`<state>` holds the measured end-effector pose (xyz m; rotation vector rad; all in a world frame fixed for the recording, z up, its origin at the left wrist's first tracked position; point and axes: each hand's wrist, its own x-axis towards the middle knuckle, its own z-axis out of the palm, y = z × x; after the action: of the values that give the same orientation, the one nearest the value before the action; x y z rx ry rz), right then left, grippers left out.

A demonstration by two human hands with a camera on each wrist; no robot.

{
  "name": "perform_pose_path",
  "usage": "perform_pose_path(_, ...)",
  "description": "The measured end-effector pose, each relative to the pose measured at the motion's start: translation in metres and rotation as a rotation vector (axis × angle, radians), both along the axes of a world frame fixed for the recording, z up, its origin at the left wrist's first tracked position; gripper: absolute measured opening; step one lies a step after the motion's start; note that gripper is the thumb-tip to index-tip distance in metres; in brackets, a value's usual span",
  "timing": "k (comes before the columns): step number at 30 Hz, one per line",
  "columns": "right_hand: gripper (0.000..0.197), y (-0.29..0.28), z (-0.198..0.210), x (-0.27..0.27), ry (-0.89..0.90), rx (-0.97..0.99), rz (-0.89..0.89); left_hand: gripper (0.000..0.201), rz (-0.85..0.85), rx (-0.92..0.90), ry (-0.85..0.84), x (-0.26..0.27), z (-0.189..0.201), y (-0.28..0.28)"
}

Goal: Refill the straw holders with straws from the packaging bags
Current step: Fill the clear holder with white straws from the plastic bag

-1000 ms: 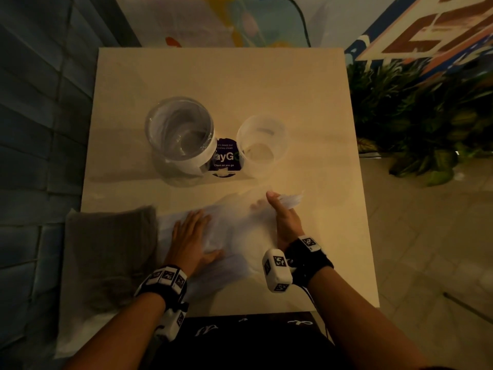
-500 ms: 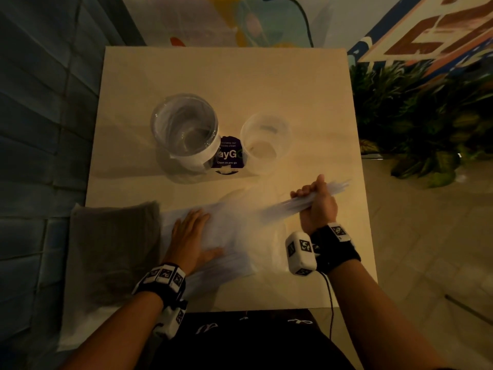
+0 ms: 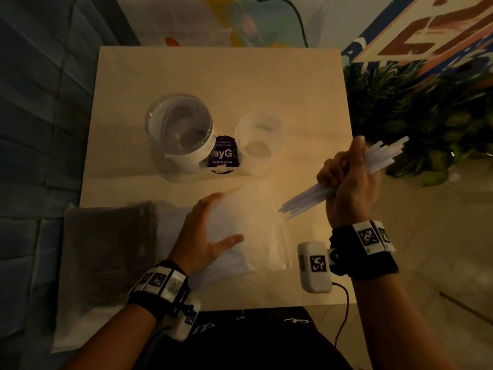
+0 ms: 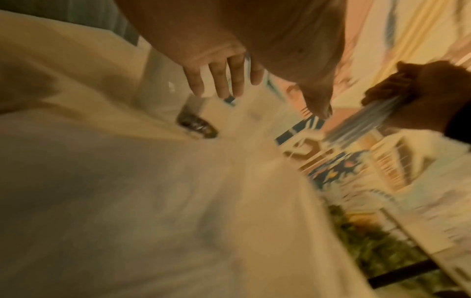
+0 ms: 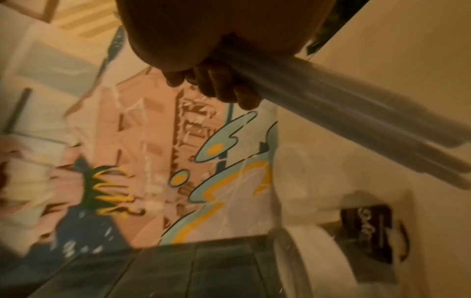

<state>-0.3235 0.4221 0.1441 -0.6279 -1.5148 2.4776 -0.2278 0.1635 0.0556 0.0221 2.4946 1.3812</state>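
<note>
Hands, left to right. Left hand (image 3: pixel 206 233) lies flat, fingers straight, pressing the packaging bag (image 3: pixel 256 222) onto the desk (image 3: pixel 213 81). Right hand (image 3: pixel 346 182) is fisted round a bundle of straws (image 3: pixel 304 197), held above the desk edge. Bundle's long axis runs from 8 to 2 o'clock, nearly level. Both straw holders stand at about 10 o'clock from the right hand: large jar (image 3: pixel 180 132), then small cup (image 3: pixel 260 142), the nearer. Bundle likely needs tipping upright.
</note>
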Motion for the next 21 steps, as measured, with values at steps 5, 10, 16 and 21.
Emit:
perform_pose_path(5, 0.035, -0.035, 0.021, 0.012, 0.039, -0.085, 0.255, 0.085, -0.098, 0.197, -0.037, -0.014, 0.037, 0.035)
perform_pose_path(10, 0.031, -0.071, 0.017, 0.034, -0.052, -0.002, 0.499, 0.057, -0.042, 0.354, -0.234, -0.018, 0.042, 0.061)
perform_pose_path(16, 0.013, -0.070, 0.021, 0.033, 0.059, 0.279, 0.558, 0.049, -0.053, 0.083, -0.195, -0.009, 0.043, 0.056)
perform_pose_path(21, 0.023, -0.050, 0.025, 0.013, 0.201, 0.609, 0.574, 0.038, -0.017, 0.057, -0.224, -0.005, 0.039, 0.040)
